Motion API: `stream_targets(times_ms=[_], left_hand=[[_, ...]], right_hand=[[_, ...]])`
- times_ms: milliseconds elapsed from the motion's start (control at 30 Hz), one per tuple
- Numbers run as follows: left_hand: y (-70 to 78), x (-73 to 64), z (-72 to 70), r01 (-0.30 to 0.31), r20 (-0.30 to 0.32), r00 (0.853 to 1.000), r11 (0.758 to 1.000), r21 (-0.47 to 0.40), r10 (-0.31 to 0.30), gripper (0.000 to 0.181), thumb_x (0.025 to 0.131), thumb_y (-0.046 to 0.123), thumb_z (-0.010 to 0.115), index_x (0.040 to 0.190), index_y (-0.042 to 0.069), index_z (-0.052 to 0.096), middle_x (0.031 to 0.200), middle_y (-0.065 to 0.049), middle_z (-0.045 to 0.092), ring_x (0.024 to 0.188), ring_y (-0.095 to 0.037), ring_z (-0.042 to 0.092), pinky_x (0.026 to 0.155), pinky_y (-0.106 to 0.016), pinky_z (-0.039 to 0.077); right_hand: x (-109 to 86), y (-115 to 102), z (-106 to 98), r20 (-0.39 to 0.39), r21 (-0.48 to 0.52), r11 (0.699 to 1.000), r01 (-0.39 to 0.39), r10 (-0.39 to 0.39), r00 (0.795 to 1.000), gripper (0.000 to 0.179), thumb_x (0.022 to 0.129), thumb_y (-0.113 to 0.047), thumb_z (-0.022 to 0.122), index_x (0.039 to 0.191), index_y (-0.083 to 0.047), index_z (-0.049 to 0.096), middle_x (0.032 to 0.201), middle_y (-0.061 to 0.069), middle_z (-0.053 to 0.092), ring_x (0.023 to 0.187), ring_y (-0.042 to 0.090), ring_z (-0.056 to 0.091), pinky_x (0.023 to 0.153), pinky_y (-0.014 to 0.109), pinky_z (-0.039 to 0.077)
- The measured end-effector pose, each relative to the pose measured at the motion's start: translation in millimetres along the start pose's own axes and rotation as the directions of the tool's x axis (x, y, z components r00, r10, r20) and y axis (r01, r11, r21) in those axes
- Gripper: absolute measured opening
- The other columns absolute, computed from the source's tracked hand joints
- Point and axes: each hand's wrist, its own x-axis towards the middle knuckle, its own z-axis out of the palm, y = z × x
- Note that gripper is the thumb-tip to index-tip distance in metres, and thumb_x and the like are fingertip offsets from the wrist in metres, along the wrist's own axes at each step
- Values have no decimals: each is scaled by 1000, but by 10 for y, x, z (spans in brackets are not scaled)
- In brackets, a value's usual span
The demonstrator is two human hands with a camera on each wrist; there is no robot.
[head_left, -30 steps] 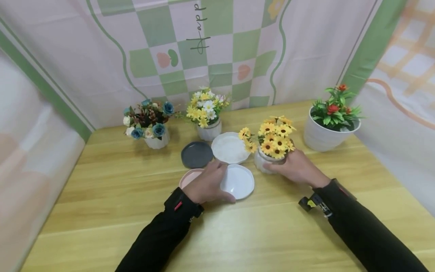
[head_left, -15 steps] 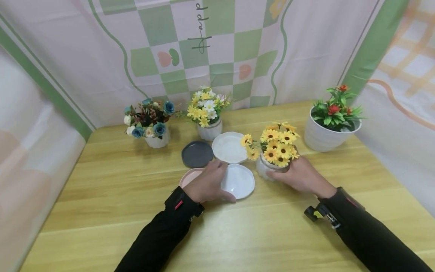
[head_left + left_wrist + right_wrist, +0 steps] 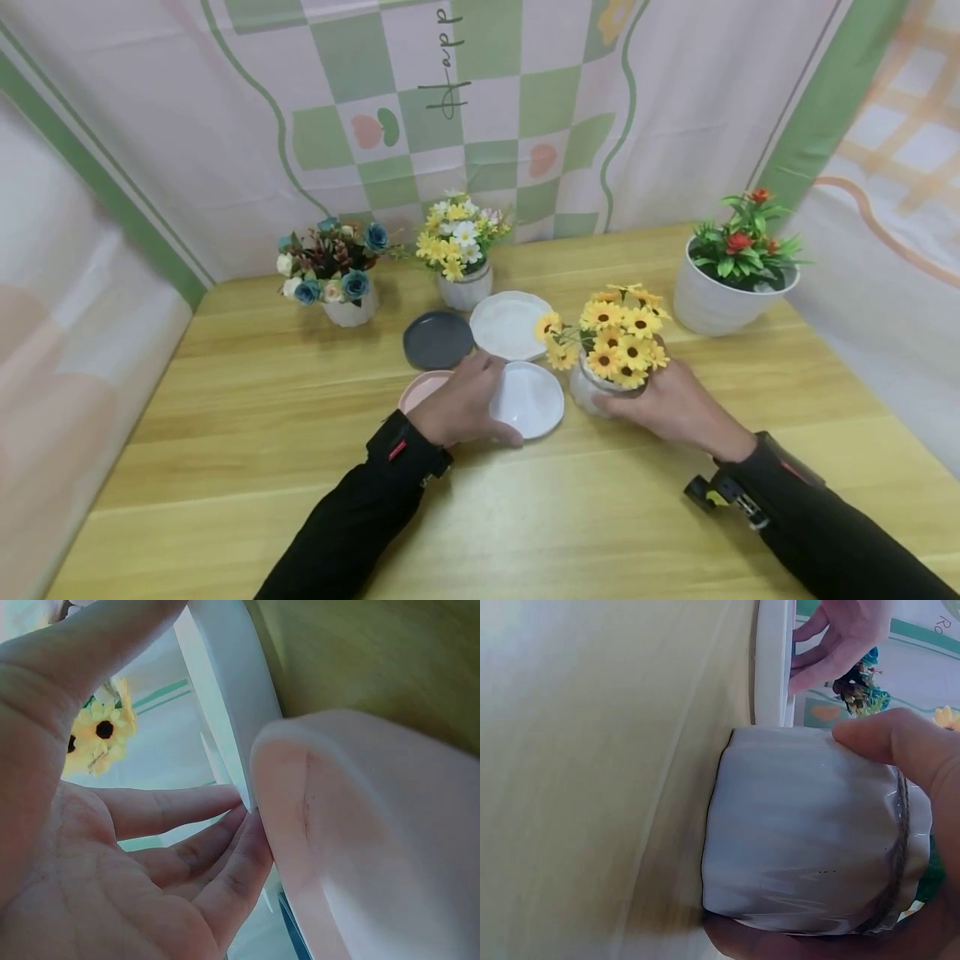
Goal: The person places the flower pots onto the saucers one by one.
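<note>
My right hand (image 3: 663,408) grips a small white ribbed flowerpot (image 3: 802,825) with a twine band, thumb on one side and fingers on the other. It bears yellow daisy-like flowers (image 3: 626,337). In the right wrist view the pot's base is right at the tabletop. My left hand (image 3: 465,404) holds the near white saucer (image 3: 528,400) by its left edge, thumb on the near rim and fingertips (image 3: 232,799) on the rim further up. A pink saucer (image 3: 360,840) lies close beside those fingers, partly hidden by the hand in the head view.
A dark grey saucer (image 3: 437,340) and a larger white plate (image 3: 510,325) lie behind my left hand. Further back stand a pot of blue roses (image 3: 349,312), a pot of yellow and white flowers (image 3: 465,290), and a white pot (image 3: 731,304) with red blooms at right.
My right hand has brought the yellow-flowered pot nearer to me and a little right, away from the larger white plate. The left hand and the saucers have stayed in place.
</note>
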Motion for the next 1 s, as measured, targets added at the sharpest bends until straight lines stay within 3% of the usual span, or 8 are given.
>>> stream_targets(times_ms=[367, 500, 733, 933, 1000], left_hand=[[-14, 4, 6, 8, -1, 1000, 1000, -5, -8, 110, 76, 44, 95, 156, -8, 41, 159, -24, 45, 145, -35, 45, 125, -45, 40], [-13, 9, 0, 18, 2, 1000, 1000, -4, -18, 112, 75, 44, 96, 157, -7, 40, 159, -24, 44, 145, -36, 45, 124, -44, 41], [-13, 21, 4, 27, 9, 1000, 1000, 0, -27, 115, 75, 45, 96, 159, -6, 37, 163, -24, 40, 148, -36, 42, 126, -44, 39], [-12, 8, 2, 28, 11, 1000, 999, -32, -28, 118, 75, 42, 96, 162, -5, 32, 168, -24, 34, 153, -36, 37, 129, -44, 34], [-12, -5, 3, 6, -1, 1000, 1000, -27, -6, 112, 76, 42, 96, 159, -7, 38, 164, -25, 40, 150, -36, 41, 128, -44, 35]], right_hand=[[-5, -54, 19, -14, -17, 1000, -7, 6, 1000, 103, 78, -35, 93, 159, -4, 39, 153, 29, 54, 135, 49, 58, 111, 67, 48], [23, -102, 8, -19, 19, 1000, 5, -4, 1000, 104, 78, -31, 94, 160, -5, 37, 155, 26, 53, 138, 47, 55, 115, 67, 45], [66, -289, -5, -19, 48, 998, 40, -39, 999, 102, 77, -29, 95, 160, -8, 39, 155, 21, 54, 140, 42, 55, 116, 65, 44], [124, -458, 106, 23, 87, 995, 54, -56, 998, 104, 76, -26, 94, 162, -15, 37, 159, 16, 52, 141, 38, 56, 117, 63, 45], [145, -499, 159, 36, 97, 993, 68, -72, 997, 105, 76, -26, 94, 163, -16, 36, 160, 15, 52, 142, 37, 56, 118, 62, 45]])
